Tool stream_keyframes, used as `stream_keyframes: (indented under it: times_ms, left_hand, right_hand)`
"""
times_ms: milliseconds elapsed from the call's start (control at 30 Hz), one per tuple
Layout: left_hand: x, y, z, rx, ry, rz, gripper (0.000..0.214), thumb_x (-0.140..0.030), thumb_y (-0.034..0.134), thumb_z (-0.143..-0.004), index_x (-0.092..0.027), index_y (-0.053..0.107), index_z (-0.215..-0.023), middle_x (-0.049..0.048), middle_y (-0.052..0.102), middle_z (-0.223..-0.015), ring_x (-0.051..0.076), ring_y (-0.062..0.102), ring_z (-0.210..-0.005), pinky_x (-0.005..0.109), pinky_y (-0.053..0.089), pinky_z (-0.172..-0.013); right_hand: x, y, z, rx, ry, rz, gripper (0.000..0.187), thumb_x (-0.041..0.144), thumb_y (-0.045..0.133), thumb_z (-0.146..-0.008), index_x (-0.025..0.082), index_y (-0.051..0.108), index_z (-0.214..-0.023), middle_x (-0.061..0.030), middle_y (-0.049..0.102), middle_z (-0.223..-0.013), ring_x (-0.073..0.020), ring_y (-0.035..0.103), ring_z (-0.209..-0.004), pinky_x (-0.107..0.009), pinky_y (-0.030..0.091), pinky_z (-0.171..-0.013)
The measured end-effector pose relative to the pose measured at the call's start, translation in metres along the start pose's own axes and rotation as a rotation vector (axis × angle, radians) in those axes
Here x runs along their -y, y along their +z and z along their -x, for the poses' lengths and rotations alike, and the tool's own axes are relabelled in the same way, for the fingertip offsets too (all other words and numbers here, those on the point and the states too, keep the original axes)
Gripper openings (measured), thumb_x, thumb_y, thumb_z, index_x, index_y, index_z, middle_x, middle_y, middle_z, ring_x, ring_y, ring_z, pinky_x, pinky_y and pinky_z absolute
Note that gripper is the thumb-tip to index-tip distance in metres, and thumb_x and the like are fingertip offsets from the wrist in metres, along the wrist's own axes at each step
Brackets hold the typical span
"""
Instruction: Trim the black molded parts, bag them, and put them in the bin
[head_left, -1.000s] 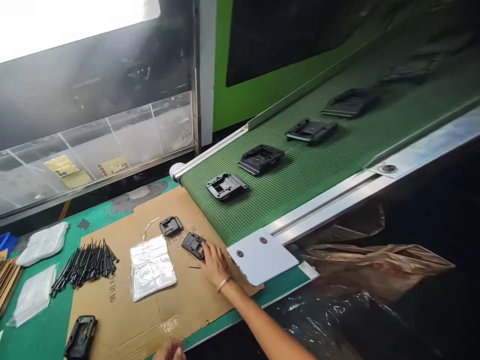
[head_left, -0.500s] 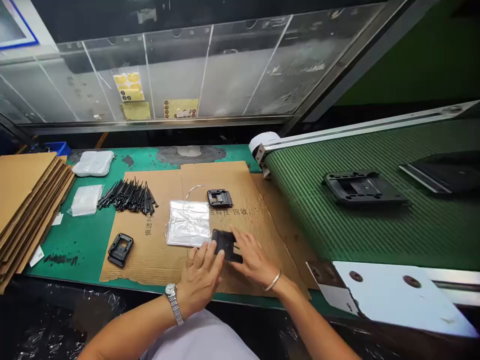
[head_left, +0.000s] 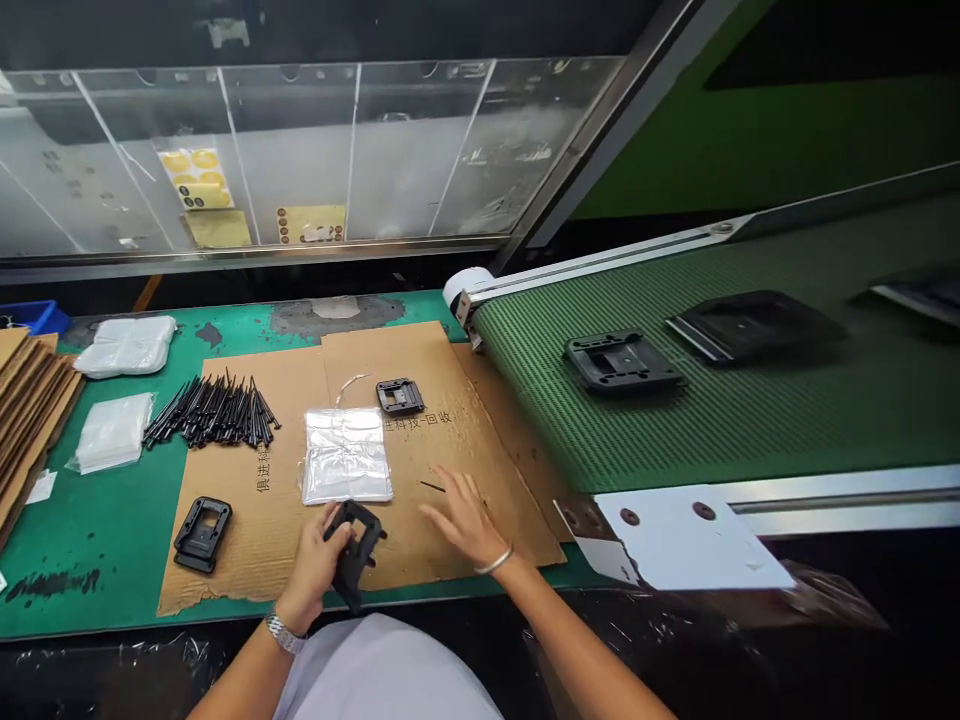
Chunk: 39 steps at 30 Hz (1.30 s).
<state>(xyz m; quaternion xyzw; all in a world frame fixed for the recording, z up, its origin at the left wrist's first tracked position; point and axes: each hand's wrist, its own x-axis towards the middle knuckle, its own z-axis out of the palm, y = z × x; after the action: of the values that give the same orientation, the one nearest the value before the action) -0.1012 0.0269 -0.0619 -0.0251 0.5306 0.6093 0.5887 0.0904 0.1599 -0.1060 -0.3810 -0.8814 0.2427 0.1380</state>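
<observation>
My left hand [head_left: 316, 568] grips a black plastic bracket [head_left: 354, 550], which stands tilted up off the cardboard sheet [head_left: 450, 535] near its front edge. My right hand [head_left: 465, 520] lies open on the cardboard, holding nothing, with a short black pin [head_left: 433, 487] just beyond its fingertips. A silver foil bag [head_left: 346, 456] lies flat beyond the held bracket. Further back sits a second bracket [head_left: 400, 397], and a third [head_left: 202, 534] lies to the left. A loose pile of black spikes [head_left: 214, 412] rests at the cardboard's left side.
A green conveyor belt [head_left: 750, 420] runs along the right, carrying black brackets [head_left: 622, 362]. A white plate [head_left: 690, 535] covers its near end. Clear plastic bags [head_left: 112, 432] and stacked cardboard [head_left: 30, 420] lie left on the green mat [head_left: 127, 590], below a glass panel [head_left: 300, 160].
The view has shifted slightly left. The bracket has moved left and tilted up in my left hand. My right hand has let go and moved right, leaving a short black pin visible.
</observation>
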Motion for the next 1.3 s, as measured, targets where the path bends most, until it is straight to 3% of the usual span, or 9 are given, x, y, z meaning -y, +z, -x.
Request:
stream_keyframes:
  times_ms: [100,267,467,633,733,867,1000,1167,1300]
  left_hand:
    - [0.009,-0.010,0.004,-0.010,-0.114,0.098,0.012,-0.008,0.062,-0.067,-0.009,0.062,-0.080,0.0029,0.063,-0.063,0.011,0.055,-0.050,0.021,0.045,-0.050]
    - [0.030,-0.008,0.016,-0.181,-0.214,0.395,0.014,0.001,0.050,-0.074,-0.007,0.060,-0.080,0.0063,0.065,-0.063,0.014,0.063,-0.059,0.024,0.050,-0.056]
    - [0.043,0.010,0.032,-0.139,-0.184,0.539,0.034,0.001,0.043,-0.076,-0.009,0.054,-0.107,0.0091,0.069,-0.075,0.017,0.065,-0.074,0.026,0.050,-0.067]
    - [0.044,0.024,0.049,-0.124,-0.248,0.568,0.015,-0.010,0.048,-0.079,-0.013,0.058,-0.090,0.0030,0.067,-0.068,0.012,0.062,-0.059,0.023,0.047,-0.053]
    - [0.040,0.035,0.059,-0.180,-0.253,0.585,0.012,-0.008,0.045,-0.080,-0.012,0.057,-0.078,0.0018,0.065,-0.063,0.010,0.060,-0.053,0.020,0.047,-0.050]
    - [0.036,0.047,0.071,-0.250,-0.238,0.554,0.013,-0.005,0.045,-0.079,-0.011,0.056,-0.075,0.0016,0.064,-0.061,0.009,0.060,-0.050,0.020,0.048,-0.049]
    - [0.035,0.051,0.080,-0.277,-0.246,0.542,0.012,-0.006,0.045,-0.079,-0.011,0.054,-0.072,0.0011,0.063,-0.056,0.009,0.058,-0.045,0.017,0.047,-0.043]
    - [0.032,0.049,0.088,-0.296,-0.305,0.592,0.016,-0.008,0.041,-0.081,-0.011,0.051,-0.069,-0.0005,0.059,-0.051,0.005,0.054,-0.040,0.012,0.045,-0.038]
    - [0.026,0.049,0.093,-0.314,-0.326,0.661,0.020,-0.007,0.040,-0.082,-0.011,0.050,-0.065,-0.0006,0.057,-0.049,0.005,0.054,-0.041,0.011,0.046,-0.040]
  right_hand:
    - [-0.033,0.006,0.001,-0.009,0.347,0.033,0.017,0.014,0.049,-0.072,0.012,0.052,-0.089,-0.0184,0.052,-0.097,-0.0318,0.043,-0.099,-0.047,0.035,-0.083]
    - [-0.044,0.007,0.010,-0.009,0.399,-0.138,0.013,0.018,0.039,-0.078,0.019,0.041,-0.065,-0.0097,0.054,-0.072,-0.0230,0.051,-0.080,-0.036,0.039,-0.071]
    - [0.011,0.000,0.031,0.103,0.446,-0.594,0.033,0.045,0.016,-0.087,0.020,0.036,-0.079,0.0060,0.043,-0.051,-0.0090,0.039,-0.037,-0.019,0.029,-0.036]
    - [0.063,-0.026,0.055,0.356,0.552,-1.587,0.042,0.057,0.055,-0.070,0.019,0.042,-0.079,0.0121,0.029,-0.046,-0.0010,0.015,-0.033,-0.012,0.010,-0.031]
    - [0.079,-0.036,0.065,0.441,0.565,-1.752,0.040,0.053,0.061,-0.068,0.018,0.043,-0.074,0.0119,0.031,-0.043,-0.0005,0.017,-0.033,-0.012,0.009,-0.031]
    - [0.090,-0.038,0.077,0.426,0.439,-1.605,0.041,0.058,0.049,-0.075,0.018,0.042,-0.072,0.0100,0.037,-0.043,-0.0030,0.028,-0.032,-0.015,0.020,-0.032]
    - [0.099,-0.042,0.089,0.255,0.115,-1.057,0.038,0.053,0.033,-0.085,0.018,0.043,-0.072,0.0039,0.045,-0.054,-0.0080,0.042,-0.047,-0.021,0.033,-0.046]
    - [0.105,-0.046,0.096,-0.093,-0.269,-0.354,0.030,0.028,0.025,-0.092,0.018,0.047,-0.075,-0.0013,0.052,-0.061,-0.0117,0.044,-0.054,-0.024,0.031,-0.051]
    - [0.111,-0.045,0.096,-0.149,-0.459,-0.140,0.032,0.021,0.025,-0.091,0.017,0.047,-0.067,-0.0009,0.050,-0.054,-0.0121,0.041,-0.049,-0.025,0.027,-0.049]
